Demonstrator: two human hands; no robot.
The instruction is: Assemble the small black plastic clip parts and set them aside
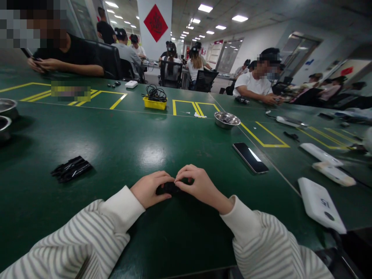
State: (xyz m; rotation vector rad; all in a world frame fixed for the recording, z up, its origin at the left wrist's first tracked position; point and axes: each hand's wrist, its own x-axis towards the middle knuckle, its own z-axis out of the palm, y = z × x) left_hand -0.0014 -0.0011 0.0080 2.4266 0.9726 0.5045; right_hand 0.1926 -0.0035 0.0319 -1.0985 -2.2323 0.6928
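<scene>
Low over the green table (124,143), my left hand (151,188) grips a small black object (168,188) between thumb and fingers. Its kind is hard to make out because my fingers cover much of it. My right hand (199,186) is closed in a pinch, thumb and index finger meeting at the object's right end. Whatever lies between those fingertips is too small to name. To the left, away from my hands, lies a pile of black strip-like pieces (72,169) with a glossy surface.
Right of my hands lies a phone (250,157), with white power banks (321,203) farther right. Beyond stand a metal bowl (227,119) and a yellow tray (155,104) of black cables. Metal bowls (8,109) sit at the left edge. Other people sit across the table.
</scene>
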